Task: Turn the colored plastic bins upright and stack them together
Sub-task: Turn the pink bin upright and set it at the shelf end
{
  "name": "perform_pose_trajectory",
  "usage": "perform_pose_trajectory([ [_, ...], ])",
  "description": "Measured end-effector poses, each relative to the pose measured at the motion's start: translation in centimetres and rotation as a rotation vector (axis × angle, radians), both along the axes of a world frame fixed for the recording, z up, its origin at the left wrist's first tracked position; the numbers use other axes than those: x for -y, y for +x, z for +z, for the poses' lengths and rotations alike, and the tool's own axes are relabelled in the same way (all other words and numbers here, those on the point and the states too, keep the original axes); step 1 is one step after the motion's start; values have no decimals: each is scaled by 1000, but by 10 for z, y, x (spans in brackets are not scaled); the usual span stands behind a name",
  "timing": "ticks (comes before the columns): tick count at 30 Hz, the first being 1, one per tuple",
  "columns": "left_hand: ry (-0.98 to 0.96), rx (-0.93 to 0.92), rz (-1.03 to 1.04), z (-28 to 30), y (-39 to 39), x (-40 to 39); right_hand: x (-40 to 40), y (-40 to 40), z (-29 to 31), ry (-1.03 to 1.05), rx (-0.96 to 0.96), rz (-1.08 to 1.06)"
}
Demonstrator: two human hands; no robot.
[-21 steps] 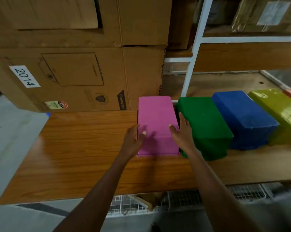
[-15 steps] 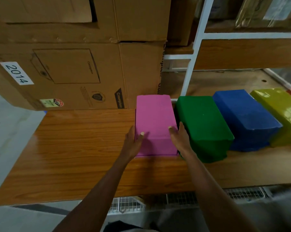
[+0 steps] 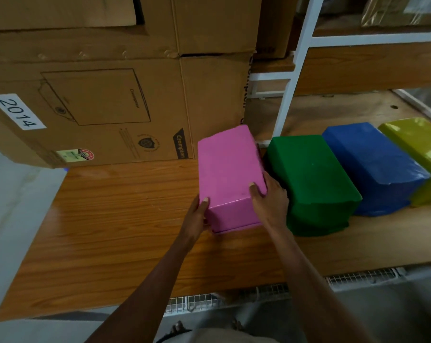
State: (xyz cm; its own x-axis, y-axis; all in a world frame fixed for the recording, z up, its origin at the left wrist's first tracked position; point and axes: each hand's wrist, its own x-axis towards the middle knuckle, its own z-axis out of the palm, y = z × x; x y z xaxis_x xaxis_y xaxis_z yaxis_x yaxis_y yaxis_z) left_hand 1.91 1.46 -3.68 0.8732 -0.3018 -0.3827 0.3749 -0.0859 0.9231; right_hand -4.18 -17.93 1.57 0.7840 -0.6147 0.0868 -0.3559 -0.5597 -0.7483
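Several plastic bins lie upside down in a row on the wooden shelf [image 3: 115, 219]. The pink bin [image 3: 228, 169] is the leftmost, tilted with its near end raised off the wood. My left hand [image 3: 197, 214] grips its near left corner and my right hand [image 3: 269, 201] grips its near right side. To its right sit the green bin [image 3: 311, 174], the blue bin [image 3: 373, 164] and the yellow-green bin [image 3: 420, 144], all bottom up and touching one another.
Large cardboard boxes [image 3: 105, 95] stand stacked at the back left of the shelf. A white rack post [image 3: 291, 78] rises behind the green bin. A wire mesh edge [image 3: 209, 303] runs below the shelf front.
Both hands have closed around the pink bin's near end and lifted it, so the bin now tilts up and sits turned slightly to the right.
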Motion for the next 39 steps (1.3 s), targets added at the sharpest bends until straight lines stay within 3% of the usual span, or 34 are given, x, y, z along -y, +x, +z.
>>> perform_pose_trajectory([
  [3, -121, -160, 92, -7, -1, -16, -29, 2, 20, -279, -30, 101],
  [6, -45, -240, 87, -5, 11, -37, -65, 6, 27, -342, 3, 195],
  [8, 144, -78, 72, 2, 29, -54, -84, 9, 23, -388, 44, 203],
  [11, 441, 435, 151, 48, 62, -72, -106, 16, 22, -452, 82, 208],
  [13, 495, 643, 151, 94, 80, -66, -119, 19, 23, -485, 52, 242],
  [15, 531, 730, -23, 135, 93, -43, -131, 23, 26, -490, 52, 272],
  [18, 658, 712, -323, 152, 96, 0, -146, 29, 32, -483, 10, 324],
  [21, 890, 750, -447, 145, 96, 31, -159, 28, 33, -512, 1, 329],
  [25, 1035, 765, -375, 142, 94, 47, -167, 21, 23, -532, 178, 306],
  [32, 1064, 775, -302, 148, 99, 33, -167, 23, 29, -478, 91, 480],
  [35, 1027, 776, -246, 157, 104, 18, -161, 23, 43, -495, 205, 433],
  [39, 983, 758, -174, 161, 116, -16, -137, 25, 54, -328, 281, 282],
])
